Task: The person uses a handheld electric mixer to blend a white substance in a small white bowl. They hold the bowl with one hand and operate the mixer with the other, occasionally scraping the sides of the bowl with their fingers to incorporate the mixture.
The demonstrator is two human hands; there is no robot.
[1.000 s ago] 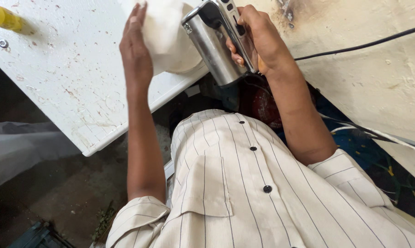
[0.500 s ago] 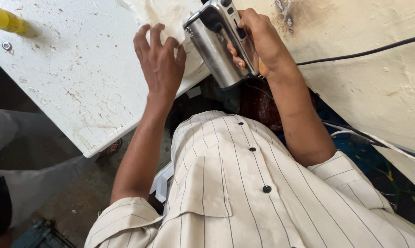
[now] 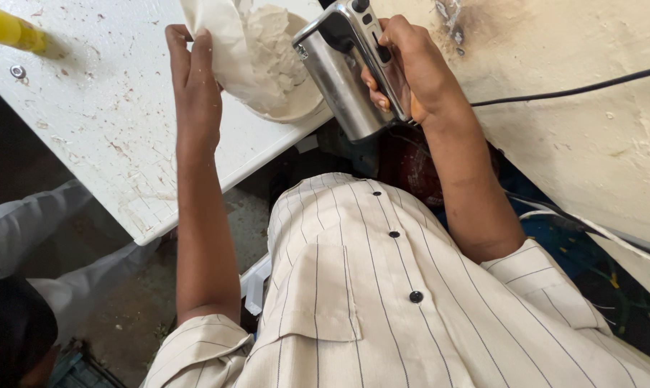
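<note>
Head view shows the left hand (image 3: 194,93) has moved since half a second ago: it lay flat on the white speckled table (image 3: 102,129), and now its fingers pinch the pale lumpy cloth (image 3: 249,50) and lift it up. The right hand (image 3: 411,68) stays wrapped tight around the shiny silver metal hand tool (image 3: 339,79). Its long side slants, pointing up toward the cloth at the table's edge.
</note>
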